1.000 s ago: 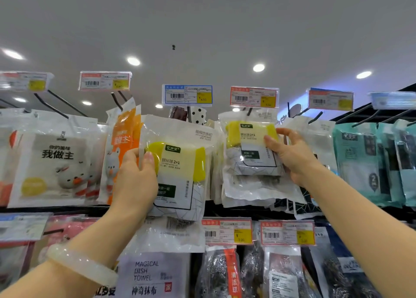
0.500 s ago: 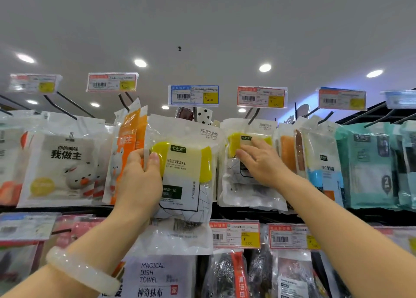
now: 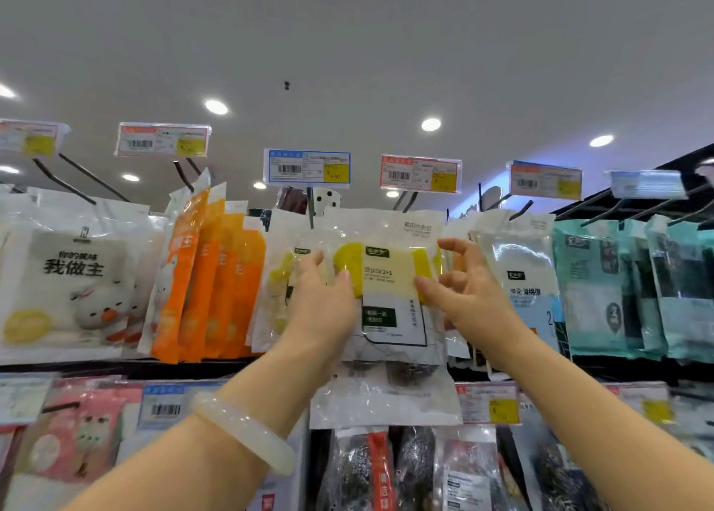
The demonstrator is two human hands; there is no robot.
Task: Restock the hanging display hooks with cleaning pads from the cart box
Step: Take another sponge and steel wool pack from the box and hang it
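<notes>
My left hand [image 3: 324,305] grips a clear cleaning pad pack [image 3: 390,278] by its left side; the pack holds a yellow sponge and dark steel wool lower down. It is raised against the top row of hooks, its upper edge just below the hook [image 3: 310,211] under the blue price label [image 3: 307,166]. My right hand [image 3: 465,294] is at the pack's right edge with fingers spread and the thumb touching the front. A similar pack [image 3: 276,278] hangs behind on the left. The cart box is out of view.
Orange packs [image 3: 204,275] and white packs with a cartoon print [image 3: 73,278] hang to the left. Sponge packs [image 3: 521,275] and teal packs [image 3: 602,286] hang to the right. A lower row [image 3: 363,468] carries steel wool packs and price labels. Black hook arms [image 3: 521,209] jut out overhead.
My left hand carried the pack rightward and a little up. My right hand let go of the hanging packs on the right and came to the held pack's right edge, fingers spread.
</notes>
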